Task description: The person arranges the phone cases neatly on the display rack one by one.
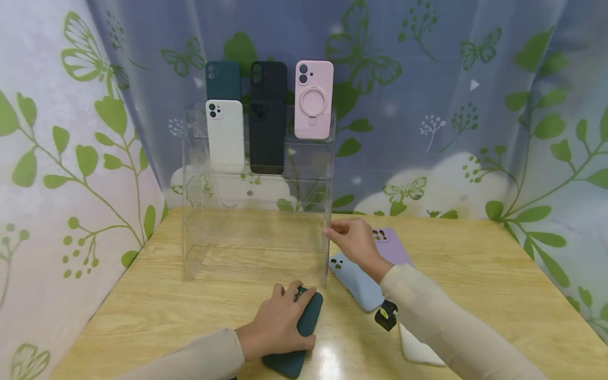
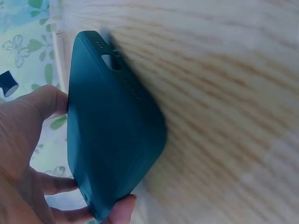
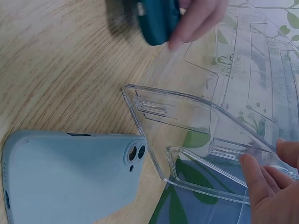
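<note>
My left hand (image 1: 277, 324) grips a dark teal phone case (image 2: 112, 126) by its edges, with thumb on one side and fingers on the other. In the left wrist view the case is tilted close to the wooden tabletop. My right hand (image 1: 356, 240) pinches the right side panel of a clear tiered display stand (image 3: 187, 95) between thumb and fingers. On the stand's upper tiers lean a dark green case (image 1: 223, 80), a white case (image 1: 226, 137), two black cases, the front one (image 1: 267, 142) lower, and a pink case (image 1: 313, 119) with a ring.
A light blue case (image 1: 356, 285) lies flat just right of the stand, beneath my right forearm. Behind it is a purple case (image 1: 393, 248). A white case (image 1: 420, 348) shows partly under the right sleeve. A patterned curtain (image 1: 427, 132) hangs behind the table (image 1: 157, 316).
</note>
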Motion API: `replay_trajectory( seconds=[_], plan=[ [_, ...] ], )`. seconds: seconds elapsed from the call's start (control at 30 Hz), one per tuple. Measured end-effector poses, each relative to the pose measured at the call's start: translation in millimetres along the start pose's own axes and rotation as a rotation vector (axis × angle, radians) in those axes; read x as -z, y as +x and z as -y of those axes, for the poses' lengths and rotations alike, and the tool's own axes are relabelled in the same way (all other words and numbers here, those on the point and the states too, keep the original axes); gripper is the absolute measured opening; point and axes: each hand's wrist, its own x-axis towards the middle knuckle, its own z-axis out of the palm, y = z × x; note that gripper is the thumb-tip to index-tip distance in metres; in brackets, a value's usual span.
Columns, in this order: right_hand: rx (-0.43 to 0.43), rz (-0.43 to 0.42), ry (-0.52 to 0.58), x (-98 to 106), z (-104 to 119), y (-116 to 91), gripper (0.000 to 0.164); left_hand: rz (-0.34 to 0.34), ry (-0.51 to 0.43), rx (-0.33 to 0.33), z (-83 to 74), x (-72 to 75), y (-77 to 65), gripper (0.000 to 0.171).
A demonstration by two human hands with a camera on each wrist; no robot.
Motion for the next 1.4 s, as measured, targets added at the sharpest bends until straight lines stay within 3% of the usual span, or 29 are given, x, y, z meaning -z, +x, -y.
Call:
replay_trajectory(
  seconds=[0.3,0.63,0.8,1.1,1.27,1.4],
  plan=[
    [-0.012,0.001,0.013,-1,-2,1,0.037,-0.145,-0.002,-0.016,4.9,22.9,-8.0,0.084],
    [-0.009,0.002,0.014,-2,-4,2,0.037,-0.328,0.019,0.035,12.5,72.3,-5.0,0.085],
    [0.001,0.001,0.014,-2,-5,4,0.036,-0.448,0.000,0.031,14.4,98.5,4.9,0.085],
    [0.017,0.003,0.023,-3,-5,4,0.034,-0.739,0.034,-0.091,11.2,146.7,32.8,0.086],
    [0.024,0.004,0.017,-3,-4,3,0.035,-0.821,0.055,-0.108,2.6,175.9,47.8,0.084],
    [0.022,0.006,0.014,-2,-3,3,0.035,-0.856,0.060,-0.084,-2.4,196.6,58.5,0.083]
  ],
)
